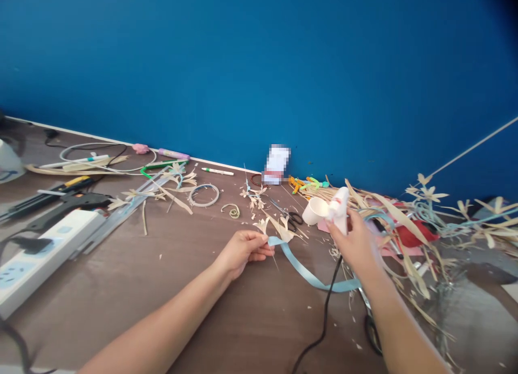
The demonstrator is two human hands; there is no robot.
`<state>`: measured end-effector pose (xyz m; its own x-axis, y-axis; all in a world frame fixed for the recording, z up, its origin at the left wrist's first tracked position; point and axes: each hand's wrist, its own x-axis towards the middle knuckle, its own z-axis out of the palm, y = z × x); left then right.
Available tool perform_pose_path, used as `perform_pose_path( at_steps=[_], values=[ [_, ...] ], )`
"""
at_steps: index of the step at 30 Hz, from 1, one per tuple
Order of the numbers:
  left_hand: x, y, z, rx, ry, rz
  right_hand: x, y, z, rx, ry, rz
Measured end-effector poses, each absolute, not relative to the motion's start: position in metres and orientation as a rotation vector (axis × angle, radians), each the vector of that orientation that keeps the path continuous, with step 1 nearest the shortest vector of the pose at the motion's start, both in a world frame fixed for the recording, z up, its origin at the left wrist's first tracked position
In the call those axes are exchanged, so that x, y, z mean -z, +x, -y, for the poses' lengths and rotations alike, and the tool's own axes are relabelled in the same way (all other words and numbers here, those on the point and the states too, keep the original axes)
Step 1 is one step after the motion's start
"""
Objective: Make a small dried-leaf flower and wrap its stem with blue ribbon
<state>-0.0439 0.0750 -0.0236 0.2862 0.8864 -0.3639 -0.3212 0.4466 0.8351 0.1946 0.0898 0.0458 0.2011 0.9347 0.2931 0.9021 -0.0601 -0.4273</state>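
Note:
My left hand [246, 250] is near the middle of the table, its thumb and fingers pinching the end of a light blue ribbon [301, 269]. A pale dried-leaf flower [279, 228] shows just above the fingertips, with a thin stem below; whether it is gripped too is hard to tell. The ribbon curves right and passes under my right wrist. My right hand [354, 239] is closed around a white glue gun [339, 206], from which a black cord [326, 314] seems to run down. Its front end meets the mouth of a white paper cup [314, 211] lying tilted.
Scissors [294, 218] lie behind the hands; another pair [371, 331] is partly under my right forearm. Dried leaf strips [404, 217] pile up at right. A white power strip [48, 255], a black glue gun [65, 209] and a clear ruler [117, 217] lie left. A blue wall [226, 77] stands behind.

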Motion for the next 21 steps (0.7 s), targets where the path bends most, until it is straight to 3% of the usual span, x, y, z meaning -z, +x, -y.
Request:
perform_pose_path(
  at_steps=[7, 21],
  values=[
    [0.023, -0.044, -0.077, -0.925, 0.701, -0.954, -0.032, 0.19, -0.12, 0.175, -2.139, 1.959],
    [0.021, -0.045, -0.074, -0.924, 0.715, -0.928, -0.043, 0.189, -0.123, -0.034, -2.301, 1.957]
  ],
)
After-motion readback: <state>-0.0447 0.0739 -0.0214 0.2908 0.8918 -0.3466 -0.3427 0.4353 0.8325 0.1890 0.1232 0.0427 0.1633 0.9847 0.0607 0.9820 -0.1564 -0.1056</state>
